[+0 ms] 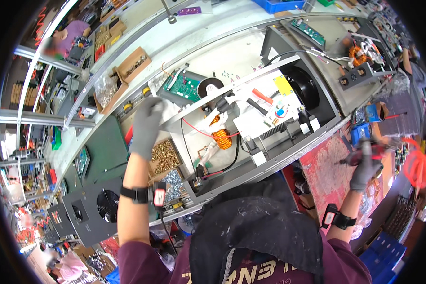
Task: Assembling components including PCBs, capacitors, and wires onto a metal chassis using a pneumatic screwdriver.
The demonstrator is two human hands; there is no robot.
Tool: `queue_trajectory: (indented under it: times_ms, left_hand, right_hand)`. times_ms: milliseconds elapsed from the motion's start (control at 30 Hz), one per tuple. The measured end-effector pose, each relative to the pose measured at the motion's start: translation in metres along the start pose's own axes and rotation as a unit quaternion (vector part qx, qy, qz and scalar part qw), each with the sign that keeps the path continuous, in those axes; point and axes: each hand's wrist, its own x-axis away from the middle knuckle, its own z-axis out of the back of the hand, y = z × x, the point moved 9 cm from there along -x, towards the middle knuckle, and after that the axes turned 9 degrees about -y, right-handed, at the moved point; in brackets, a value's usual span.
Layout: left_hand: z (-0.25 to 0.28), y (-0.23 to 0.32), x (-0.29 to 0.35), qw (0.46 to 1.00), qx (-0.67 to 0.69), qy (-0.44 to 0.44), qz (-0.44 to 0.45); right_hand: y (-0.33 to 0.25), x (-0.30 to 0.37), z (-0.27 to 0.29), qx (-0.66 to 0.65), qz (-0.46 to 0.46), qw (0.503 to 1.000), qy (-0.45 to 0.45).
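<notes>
My left hand (147,124), in a grey glove, is raised beside the left end of a dark metal chassis (274,163). Its fingers are curled together, and what they hold, if anything, is hidden. Off to the right, my gloved right hand (364,169) grips a red and black power screwdriver (352,159), whose tip points left. Inside the chassis sit a copper-wound coil (221,139), a black round fan (302,87) and a white board (255,113) with a red-handled tool (262,96) on it. Red and black wires run past the coil.
Trays of brass-coloured fasteners (164,158) and silver screws (174,183) lie below my left hand. Behind the chassis is a green circuit board (184,86). A red worn board (324,165) and an orange coiled hose (417,165) are at right. Other people work nearby.
</notes>
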Motion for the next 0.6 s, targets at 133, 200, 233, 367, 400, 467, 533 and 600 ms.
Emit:
queue_trajectory:
  times_ms: [133,200,233,367,400,467,533,600]
  left_hand:
    - [-0.018,0.012,0.032,0.946,-0.272,0.125,-0.127]
    - [-0.004,0.007,0.048,0.938,-0.187,0.247,-0.157]
    - [0.011,0.0,0.067,0.909,-0.111,0.353,-0.193]
    - [0.034,-0.121,0.093,0.943,0.083,0.323,0.017]
    - [0.014,-0.153,0.096,0.962,-0.116,0.2,0.144]
    - [-0.057,-0.223,0.121,0.913,-0.318,-0.117,0.226]
    - [-0.13,-0.27,0.18,0.87,-0.25,-0.369,0.21]
    - [-0.142,-0.311,0.237,0.863,-0.11,-0.36,0.336]
  right_hand:
    - [0.141,0.062,0.019,0.181,-0.115,0.976,-0.038]
    - [0.181,0.093,0.043,0.345,-0.187,0.918,-0.057]
    - [0.197,0.11,0.056,0.417,-0.238,0.876,-0.05]
    - [0.206,0.13,0.075,0.529,-0.255,0.805,-0.089]
    - [0.202,0.129,0.076,0.542,-0.248,0.798,-0.091]
    - [0.198,0.124,0.077,0.557,-0.26,0.782,-0.1]
    - [0.192,0.116,0.074,0.556,-0.262,0.782,-0.106]
    - [0.185,0.111,0.072,0.56,-0.262,0.778,-0.112]
